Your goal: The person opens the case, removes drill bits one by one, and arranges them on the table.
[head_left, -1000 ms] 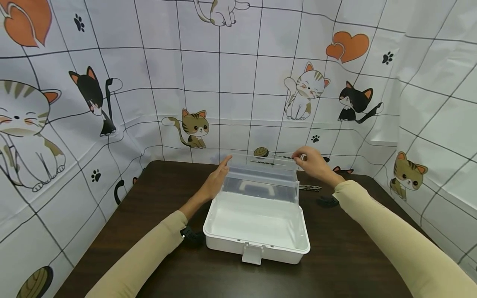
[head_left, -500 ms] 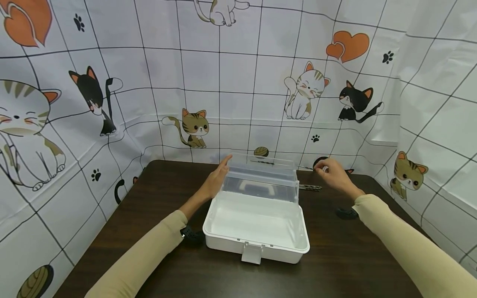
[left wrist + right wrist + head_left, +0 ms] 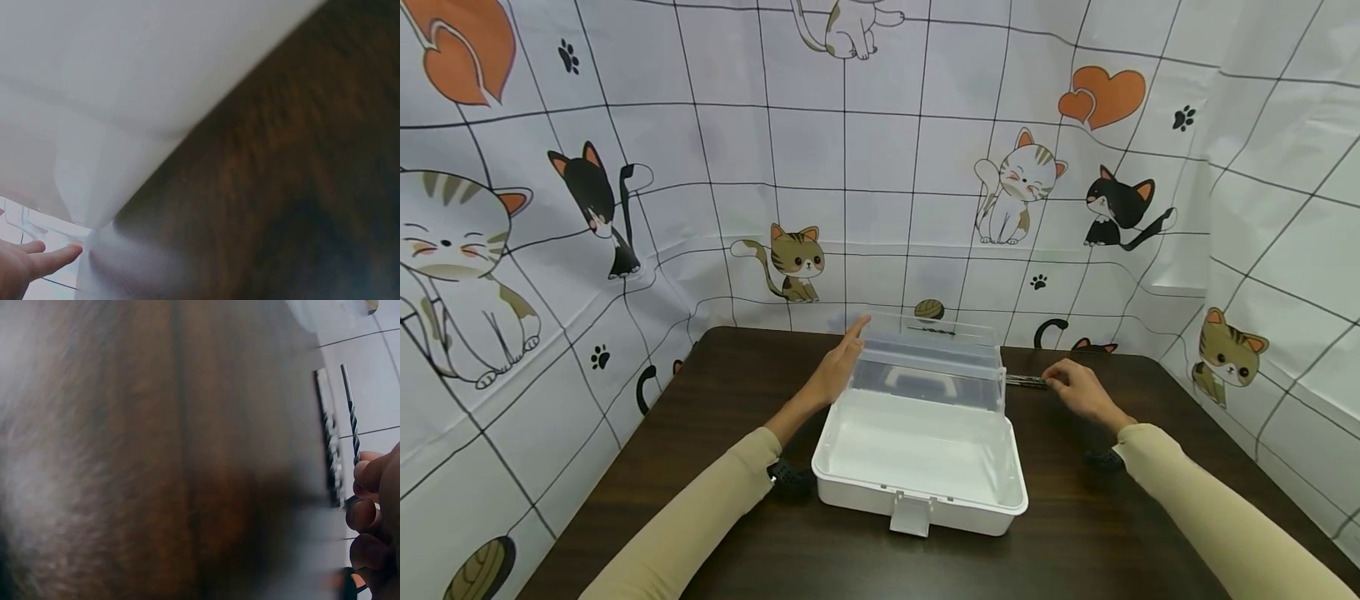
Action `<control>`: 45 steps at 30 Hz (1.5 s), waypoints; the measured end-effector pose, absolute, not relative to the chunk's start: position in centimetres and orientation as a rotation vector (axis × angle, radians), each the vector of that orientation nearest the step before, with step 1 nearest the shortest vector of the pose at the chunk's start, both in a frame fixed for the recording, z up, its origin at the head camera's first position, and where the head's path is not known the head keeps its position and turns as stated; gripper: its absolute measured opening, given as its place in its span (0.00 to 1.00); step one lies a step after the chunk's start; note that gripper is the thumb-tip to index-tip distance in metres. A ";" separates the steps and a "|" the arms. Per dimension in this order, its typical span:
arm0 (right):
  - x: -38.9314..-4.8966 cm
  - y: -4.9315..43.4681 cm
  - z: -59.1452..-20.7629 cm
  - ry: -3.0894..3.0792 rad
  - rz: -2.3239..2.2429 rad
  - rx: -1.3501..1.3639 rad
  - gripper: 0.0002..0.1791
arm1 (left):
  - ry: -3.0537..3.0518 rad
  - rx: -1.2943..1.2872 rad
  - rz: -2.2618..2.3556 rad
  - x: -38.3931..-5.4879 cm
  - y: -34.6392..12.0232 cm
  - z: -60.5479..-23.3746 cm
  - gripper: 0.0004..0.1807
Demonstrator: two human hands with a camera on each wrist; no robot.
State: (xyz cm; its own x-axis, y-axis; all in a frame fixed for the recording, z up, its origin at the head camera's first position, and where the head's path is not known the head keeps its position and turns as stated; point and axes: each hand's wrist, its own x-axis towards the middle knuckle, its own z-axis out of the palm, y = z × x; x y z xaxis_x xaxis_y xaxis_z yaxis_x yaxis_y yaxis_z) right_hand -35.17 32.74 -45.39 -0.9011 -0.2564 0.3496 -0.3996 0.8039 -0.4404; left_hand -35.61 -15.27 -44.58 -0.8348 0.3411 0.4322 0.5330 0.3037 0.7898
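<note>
My right hand pinches a thin twist drill bit between thumb and fingertips, to the right of the box. Just beside that bit, several more drill bits lie together on the table. A white plastic box stands with its clear lid raised and tipped back. The fingers of my left hand are straight and rest against the lid's left edge. Another dark twist bit shows at the lid's far part; whether it lies in the lid or behind it, I cannot tell.
A dark wooden table carries everything. Behind it and along both sides hangs a white sheet with a grid and cartoon cats. The box's front latch hangs down over the table.
My right hand has moved away from the lid, right and then down to the bits on the table, with the drill bit in its fingers. My left hand stays at the lid.
</note>
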 end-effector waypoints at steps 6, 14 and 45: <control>-35.0 32.8 -46.2 -2.716 0.756 0.505 0.06 | -2.376 -0.819 -1.563 -35.6 -15.2 -44.3 0.29; -35.2 32.8 -46.8 -2.723 0.758 0.489 0.06 | -2.401 -0.787 -1.550 -35.7 -15.2 -44.6 0.29; -35.1 32.9 -47.1 -2.726 0.796 0.416 0.07 | -2.379 -0.836 -1.547 -35.9 -15.3 -44.7 0.30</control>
State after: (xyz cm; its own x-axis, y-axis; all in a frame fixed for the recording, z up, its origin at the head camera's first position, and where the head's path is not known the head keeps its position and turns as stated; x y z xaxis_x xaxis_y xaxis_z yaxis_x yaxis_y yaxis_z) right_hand -35.08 32.93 -47.12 -0.9221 -0.1961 0.3336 -0.3447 0.8079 -0.4780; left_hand -35.90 -15.32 -44.73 -0.8247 0.3552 0.4400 0.5463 0.2993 0.7823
